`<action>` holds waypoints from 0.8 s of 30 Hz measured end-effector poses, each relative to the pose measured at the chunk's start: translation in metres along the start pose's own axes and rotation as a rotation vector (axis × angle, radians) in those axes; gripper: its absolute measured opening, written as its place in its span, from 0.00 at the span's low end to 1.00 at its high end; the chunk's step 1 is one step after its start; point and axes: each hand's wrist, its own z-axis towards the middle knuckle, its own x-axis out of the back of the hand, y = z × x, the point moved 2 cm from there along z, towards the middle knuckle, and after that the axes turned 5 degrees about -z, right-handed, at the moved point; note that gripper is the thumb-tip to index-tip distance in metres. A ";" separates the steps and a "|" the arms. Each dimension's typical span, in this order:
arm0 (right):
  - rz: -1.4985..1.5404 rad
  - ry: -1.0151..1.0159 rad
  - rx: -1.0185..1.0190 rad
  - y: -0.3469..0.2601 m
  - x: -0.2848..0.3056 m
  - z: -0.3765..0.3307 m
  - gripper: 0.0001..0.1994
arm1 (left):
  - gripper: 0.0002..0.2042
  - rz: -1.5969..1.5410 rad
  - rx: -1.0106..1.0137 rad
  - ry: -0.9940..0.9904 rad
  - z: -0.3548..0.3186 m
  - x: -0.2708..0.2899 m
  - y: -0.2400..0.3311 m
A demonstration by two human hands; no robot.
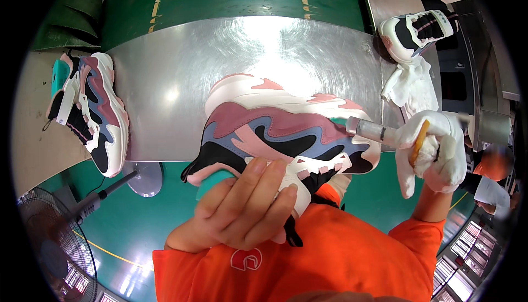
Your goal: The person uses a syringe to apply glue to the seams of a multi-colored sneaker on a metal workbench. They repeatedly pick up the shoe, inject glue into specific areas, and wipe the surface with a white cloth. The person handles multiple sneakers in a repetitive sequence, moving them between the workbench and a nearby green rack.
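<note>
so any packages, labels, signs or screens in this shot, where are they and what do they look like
No packages, signs or screens show.
Logo patch: on the chest of the orange shirt, low in the picture below the left hand; small, rounded, white on orange.
Tongue tab: on the white and black shoe at the upper right end of the metal table; small pale rectangle, print too small to tell.

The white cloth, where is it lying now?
In the head view the white cloth lies at the upper right on the metal table, just below a white and black shoe.
</note>
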 end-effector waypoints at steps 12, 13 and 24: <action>0.030 0.158 -0.074 0.024 0.018 -0.022 0.37 | 0.25 0.020 0.040 0.004 0.000 0.000 0.001; 0.101 0.141 -0.035 0.028 0.018 -0.021 0.36 | 0.24 0.033 0.041 0.003 -0.001 0.000 0.001; 0.450 0.192 0.085 0.066 0.027 -0.049 0.42 | 0.05 0.028 0.073 -0.006 0.007 0.000 0.006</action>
